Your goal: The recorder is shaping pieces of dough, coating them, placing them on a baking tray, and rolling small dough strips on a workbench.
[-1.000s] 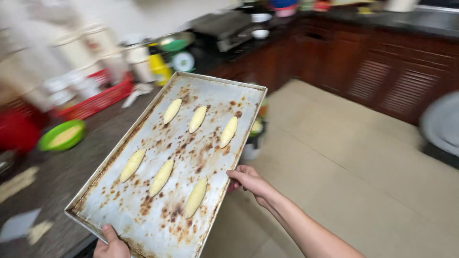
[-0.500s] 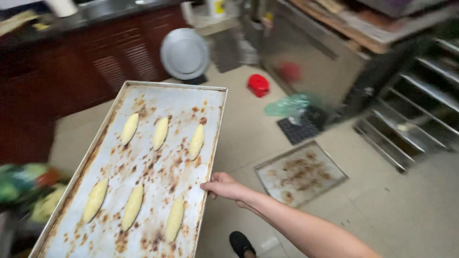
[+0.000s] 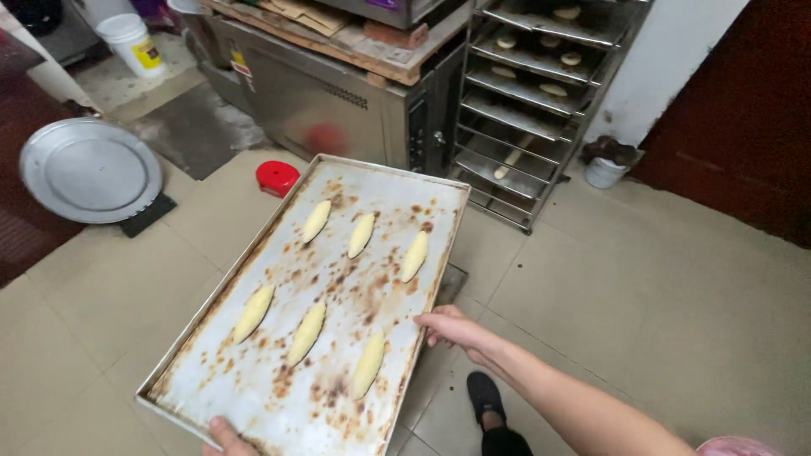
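Baking tray (image 3: 321, 304) with six dough pieces (image 3: 307, 333) carried level above floor; right hand (image 3: 448, 328) gripping side rim, left hand (image 3: 226, 437) gripping near edge. Keep flat approaching rack (image 3: 541, 93); avoid tilting.

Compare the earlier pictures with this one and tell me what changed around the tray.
The person has turned, carrying the baking tray away from the counter toward the oven and the tray rack, which now stand just ahead. The red lid on the floor is nearer. Unchanged: right hand on the tray's side edge, left hand at its near edge, six dough pieces in two rows.
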